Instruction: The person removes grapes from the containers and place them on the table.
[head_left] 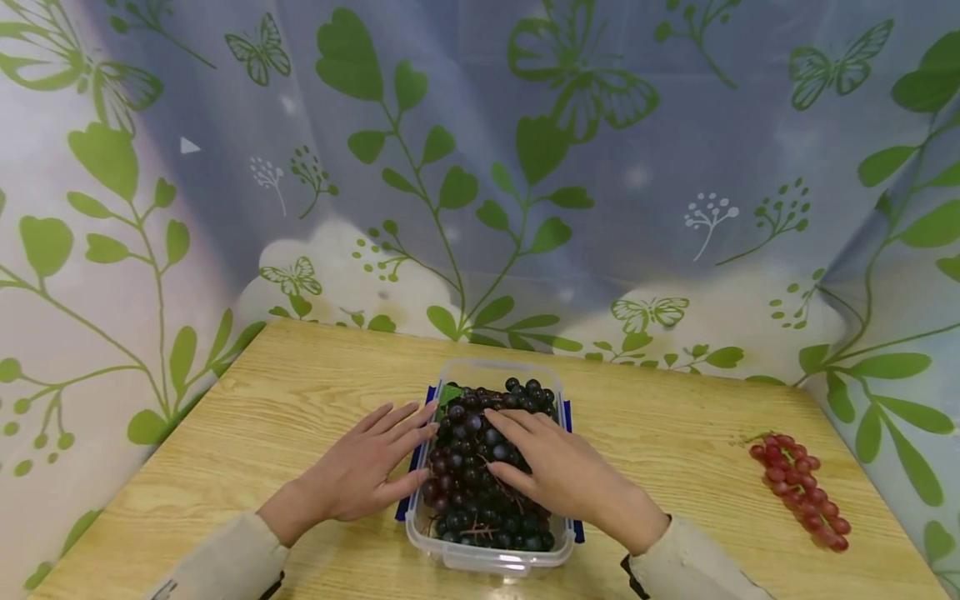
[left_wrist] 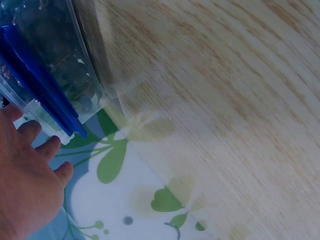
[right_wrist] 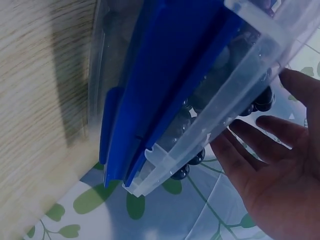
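Note:
A clear plastic container (head_left: 487, 560) with blue side latches (head_left: 403, 505) stands on the table, heaped with bunches of dark grapes (head_left: 463, 457). My left hand (head_left: 363, 467) is at the container's left side, fingers spread and fairly straight, their tips near the rim. Over the grapes lies my right hand (head_left: 562, 467), its fingers extended across the top of the bunch. In the left wrist view, the left hand (left_wrist: 30, 182) is beside a blue latch (left_wrist: 42, 80). From the right wrist, the right hand (right_wrist: 280, 175) shows beyond the container's rim, above a lowered blue latch (right_wrist: 165, 75).
A bunch of red grapes (head_left: 802, 487) lies at the right side of the wooden table (head_left: 652, 433). A bit of green leaf (head_left: 447, 397) shows at the container's far left corner. A curtain (head_left: 480, 208) printed with leaves and butterflies hangs behind the table and along its sides.

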